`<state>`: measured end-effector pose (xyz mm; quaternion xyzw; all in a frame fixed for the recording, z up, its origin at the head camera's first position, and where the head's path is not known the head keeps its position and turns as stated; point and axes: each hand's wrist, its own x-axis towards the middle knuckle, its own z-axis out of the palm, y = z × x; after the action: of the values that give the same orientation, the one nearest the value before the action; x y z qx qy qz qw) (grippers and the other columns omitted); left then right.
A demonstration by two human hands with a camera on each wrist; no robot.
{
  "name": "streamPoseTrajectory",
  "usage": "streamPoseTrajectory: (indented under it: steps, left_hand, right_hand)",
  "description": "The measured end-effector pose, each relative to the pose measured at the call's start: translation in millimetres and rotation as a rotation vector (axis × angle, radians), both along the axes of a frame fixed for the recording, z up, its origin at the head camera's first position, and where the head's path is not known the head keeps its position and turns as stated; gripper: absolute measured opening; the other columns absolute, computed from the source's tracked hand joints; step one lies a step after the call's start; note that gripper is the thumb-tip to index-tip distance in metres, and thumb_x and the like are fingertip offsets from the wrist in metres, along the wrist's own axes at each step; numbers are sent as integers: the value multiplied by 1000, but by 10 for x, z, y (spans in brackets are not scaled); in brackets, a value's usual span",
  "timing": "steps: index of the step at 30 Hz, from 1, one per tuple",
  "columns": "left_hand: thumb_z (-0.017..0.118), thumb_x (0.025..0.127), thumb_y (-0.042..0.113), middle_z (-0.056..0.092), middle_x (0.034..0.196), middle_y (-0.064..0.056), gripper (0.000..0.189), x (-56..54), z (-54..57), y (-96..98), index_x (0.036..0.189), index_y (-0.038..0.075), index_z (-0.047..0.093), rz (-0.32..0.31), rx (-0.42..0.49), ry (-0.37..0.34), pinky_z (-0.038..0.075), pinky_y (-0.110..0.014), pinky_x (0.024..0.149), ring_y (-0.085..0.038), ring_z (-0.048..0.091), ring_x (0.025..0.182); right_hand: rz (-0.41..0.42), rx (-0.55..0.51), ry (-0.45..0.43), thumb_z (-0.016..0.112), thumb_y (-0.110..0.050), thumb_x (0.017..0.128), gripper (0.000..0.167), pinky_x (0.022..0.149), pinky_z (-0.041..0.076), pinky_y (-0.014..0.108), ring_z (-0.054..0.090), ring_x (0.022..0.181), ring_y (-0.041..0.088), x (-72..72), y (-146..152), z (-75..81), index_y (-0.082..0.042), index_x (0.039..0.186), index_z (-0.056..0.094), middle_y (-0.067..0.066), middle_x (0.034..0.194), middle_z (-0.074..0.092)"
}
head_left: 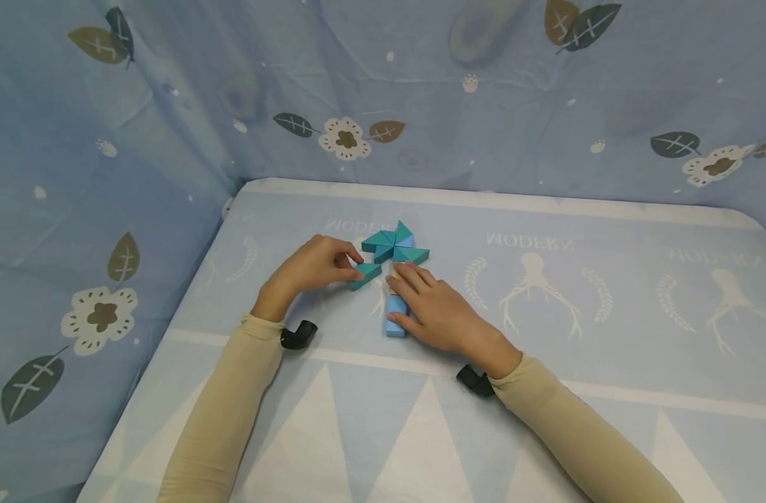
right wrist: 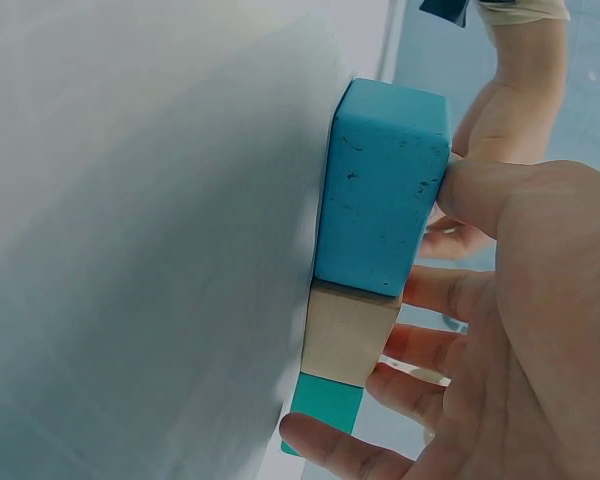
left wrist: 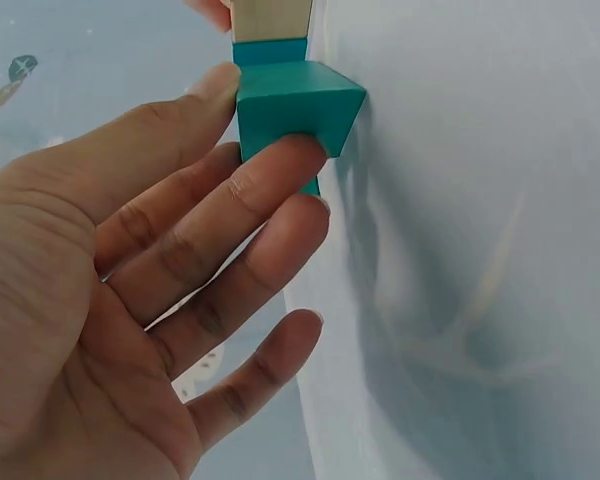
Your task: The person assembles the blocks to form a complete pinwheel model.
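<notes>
My left hand (head_left: 316,265) pinches a green triangular block (head_left: 367,276) between thumb and fingers, at the lower left of a pinwheel of green and blue triangular blocks (head_left: 379,241). In the left wrist view the thumb lies on one side of the green block and a fingertip on its face. My right hand (head_left: 442,314) rests along a straight row of blocks below the pinwheel, fingers extended. Its thumb touches the light blue block (right wrist: 380,185) at the near end, while other fingertips touch the plain wooden block (right wrist: 350,335). Beyond that shows a green block (right wrist: 327,402).
A patterned light blue cloth (head_left: 578,335) covers the table. Behind and to the left hangs a blue curtain (head_left: 188,84) with leaves and flowers. Black devices (head_left: 299,335) sit at both wrists, beside the beige sleeves (head_left: 226,412).
</notes>
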<state>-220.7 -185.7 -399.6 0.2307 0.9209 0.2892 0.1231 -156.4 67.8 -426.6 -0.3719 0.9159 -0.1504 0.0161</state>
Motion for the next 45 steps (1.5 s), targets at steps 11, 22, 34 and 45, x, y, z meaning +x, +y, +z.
streamPoseTrajectory:
  steps: [11, 22, 34, 45]
  left_hand:
    - [77, 85, 19, 76, 91, -3, 30, 38, 105, -67, 114, 10, 74, -44, 19, -11, 54, -40, 82, -17, 69, 85]
    - [79, 82, 14, 75, 94, -3, 36, 28, 48, -40, 117, 8, 73, -114, 25, -94, 54, -40, 89, -15, 69, 88]
    - [79, 82, 18, 75, 93, -5, 36, 51, -43, 134, 114, 3, 72, -128, 61, -4, 55, -38, 89, -14, 70, 84]
    - [77, 84, 17, 76, 96, -5, 36, 77, -25, 182, 117, 4, 72, -147, 19, 70, 57, -35, 84, -14, 71, 85]
  right_hand:
    - [-3, 6, -7, 51, -43, 101, 61, 101, 46, 56, 28, 147, 31, -1, 9, -3, -9, 150, 39, 14, 160, 28]
    - [-9, 18, -16, 51, -43, 101, 61, 101, 45, 57, 28, 147, 30, 8, -1, 14, -9, 150, 39, 13, 160, 28]
    - [-2, 1, 6, 52, -42, 100, 61, 99, 47, 56, 30, 146, 31, 19, 10, 15, -8, 149, 41, 12, 160, 28]
    - [-3, 2, 13, 52, -42, 100, 61, 97, 48, 56, 31, 146, 31, 14, 13, 3, -8, 149, 41, 13, 160, 28]
